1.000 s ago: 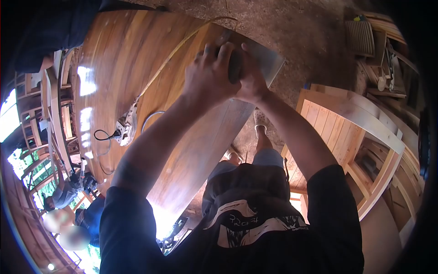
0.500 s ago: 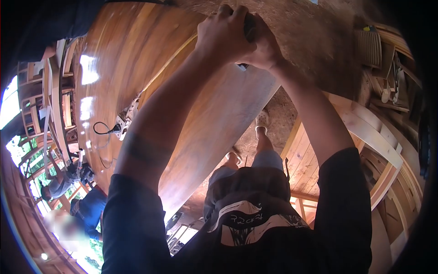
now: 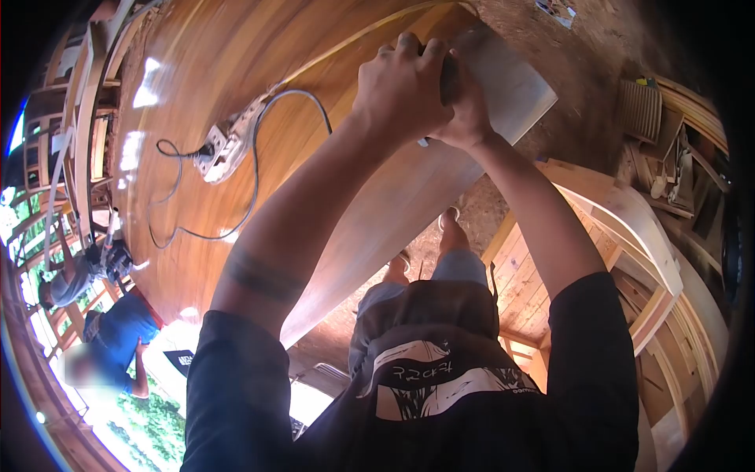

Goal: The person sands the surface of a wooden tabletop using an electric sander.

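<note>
My left hand point(image 3: 399, 88) and my right hand point(image 3: 469, 110) are closed together around a dark hand-held tool point(image 3: 450, 79). Fingers and palms cover most of it, so its kind cannot be made out. Both arms reach forward over a large wooden slab point(image 3: 314, 71), near its far end. The strip of slab under my hands and along my side looks pale and dull, while the rest is glossy brown. A power strip point(image 3: 224, 153) with a black plug lies on the slab to the left. From there a grey cord point(image 3: 255, 169) loops across the wood towards my left forearm.
A curved wooden frame point(image 3: 621, 197) stands close to my right arm. Stacked boards point(image 3: 668, 149) lie farther right. At the left are wooden racks point(image 3: 98, 134) and another person in blue point(image 3: 118, 338). Scraps point(image 3: 557, 12) lie on the floor beyond the slab.
The view has shifted, showing more of the slab's far end and the looping cord. My hands sit slightly lower and further right in the picture, still closed on the dark tool.
</note>
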`<state>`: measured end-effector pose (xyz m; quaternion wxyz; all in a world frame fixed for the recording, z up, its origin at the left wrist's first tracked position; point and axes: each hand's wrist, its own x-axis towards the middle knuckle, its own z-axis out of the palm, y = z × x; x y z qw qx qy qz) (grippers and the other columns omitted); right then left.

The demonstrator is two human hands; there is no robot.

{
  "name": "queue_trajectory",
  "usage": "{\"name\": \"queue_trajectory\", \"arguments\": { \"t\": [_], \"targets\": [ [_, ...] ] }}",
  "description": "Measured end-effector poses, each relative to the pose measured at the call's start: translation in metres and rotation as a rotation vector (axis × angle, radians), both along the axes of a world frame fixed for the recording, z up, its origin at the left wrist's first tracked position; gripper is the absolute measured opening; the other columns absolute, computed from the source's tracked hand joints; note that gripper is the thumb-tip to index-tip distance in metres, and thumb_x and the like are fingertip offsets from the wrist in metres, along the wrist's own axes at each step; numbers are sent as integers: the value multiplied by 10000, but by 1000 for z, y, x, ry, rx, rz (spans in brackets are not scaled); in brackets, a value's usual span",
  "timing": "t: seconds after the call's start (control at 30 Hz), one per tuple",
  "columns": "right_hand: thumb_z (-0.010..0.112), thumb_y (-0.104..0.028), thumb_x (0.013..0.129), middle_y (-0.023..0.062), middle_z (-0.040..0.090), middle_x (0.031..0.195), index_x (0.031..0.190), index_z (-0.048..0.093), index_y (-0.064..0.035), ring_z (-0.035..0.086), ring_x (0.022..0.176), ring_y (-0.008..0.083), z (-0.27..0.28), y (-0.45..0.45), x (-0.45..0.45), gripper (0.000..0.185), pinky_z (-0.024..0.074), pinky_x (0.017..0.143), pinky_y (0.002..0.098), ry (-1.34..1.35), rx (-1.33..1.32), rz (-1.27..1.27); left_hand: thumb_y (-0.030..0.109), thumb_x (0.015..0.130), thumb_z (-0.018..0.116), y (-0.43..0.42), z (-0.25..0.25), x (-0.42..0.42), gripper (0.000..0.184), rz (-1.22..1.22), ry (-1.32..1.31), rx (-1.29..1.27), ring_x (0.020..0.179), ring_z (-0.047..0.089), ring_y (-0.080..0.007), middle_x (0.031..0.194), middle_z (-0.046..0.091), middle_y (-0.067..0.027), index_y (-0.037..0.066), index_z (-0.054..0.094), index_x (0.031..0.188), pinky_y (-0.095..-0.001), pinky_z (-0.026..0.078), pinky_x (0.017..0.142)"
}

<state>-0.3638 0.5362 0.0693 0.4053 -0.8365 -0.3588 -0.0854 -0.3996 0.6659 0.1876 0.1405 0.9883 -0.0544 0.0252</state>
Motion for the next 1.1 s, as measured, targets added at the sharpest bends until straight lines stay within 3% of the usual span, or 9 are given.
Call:
{"name": "queue_trajectory", "arguments": {
  "t": [0.17, 0.43, 0.63, 0.97, 1.1],
  "targets": [
    [904, -383, 584, 177, 583, 1269, 1360, 453, -45, 567, 1197, 385, 1, 36, -70, 959, 365, 1159, 488, 110, 82, 66, 206, 600, 786, 36, 4, -72, 660, 44, 72, -24, 907, 692, -368, 1078, 616, -145, 131, 586, 1224, -463, 573, 706],
    [907, -390, 562, 155, 564, 1298, 1371, 484, -98, 546, 1206, 379, -7, 96, -179, 958, 324, 1180, 526, 26, 1, 134, 181, 594, 780, 94, 7, -193, 653, 126, 33, -87, 925, 680, -376, 1078, 614, -157, 125, 585, 1214, -468, 564, 727],
    [903, -380, 561, 160, 533, 1337, 1373, 487, -106, 494, 1284, 323, -4, 139, -256, 953, 295, 1184, 541, -94, -137, 271, 163, 604, 778, 140, 11, -281, 643, 174, -4, -142, 932, 668, -390, 1090, 612, -163, 123, 583, 1215, -472, 562, 768],
    [904, -399, 582, 152, 519, 1357, 1420, 424, -71, 472, 1333, 305, 18, 225, -373, 1019, 296, 1184, 517, 95, 36, 414, 192, 644, 803, 207, 21, -410, 670, 338, 80, -141, 1035, 628, -381, 1160, 608, -138, 137, 570, 1270, -475, 543, 852],
    [895, -423, 588, 160, 512, 1366, 1421, 420, -43, 475, 1330, 304, 15, 253, -412, 1031, 329, 1168, 493, 92, 74, 495, 179, 673, 770, 229, 26, -454, 594, 391, 31, -104, 957, 635, -377, 1121, 614, -147, 160, 580, 1235, -471, 561, 748]
  ]
}}
